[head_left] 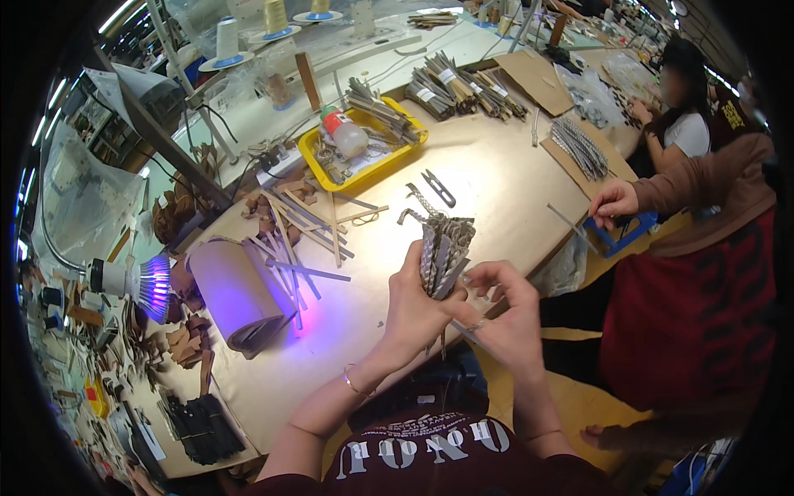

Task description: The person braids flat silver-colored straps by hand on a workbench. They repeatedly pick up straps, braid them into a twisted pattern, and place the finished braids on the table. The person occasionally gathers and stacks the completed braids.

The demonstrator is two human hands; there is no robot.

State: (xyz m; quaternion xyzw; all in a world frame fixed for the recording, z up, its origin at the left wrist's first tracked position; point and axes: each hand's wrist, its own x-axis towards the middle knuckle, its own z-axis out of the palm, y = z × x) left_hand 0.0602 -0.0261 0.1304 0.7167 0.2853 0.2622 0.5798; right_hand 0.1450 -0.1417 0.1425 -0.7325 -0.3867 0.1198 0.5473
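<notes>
A bundle of grey braided straps (440, 252) stands upright in my left hand (411, 306), whose fingers wrap round its lower part. Two loose strap ends (413, 207) curl out at its top left. My right hand (504, 310) is closed in a pinch at the bundle's lower right, its other fingers curled. A thin grey strap (475, 327) shows by its fingertips; its far end is hidden. Just beyond the bundle, dark thread snips (438, 188) lie on the table (488, 178).
Left are a brown sheet roll (236, 285), loose strips (289, 269) and a purple-glowing lamp (155, 287). A yellow tray (374, 177) holds a bottle (346, 135). Strip bundles (451, 83) lie at the back. At right, a co-worker's hand (614, 203) is near a blue crate (622, 237).
</notes>
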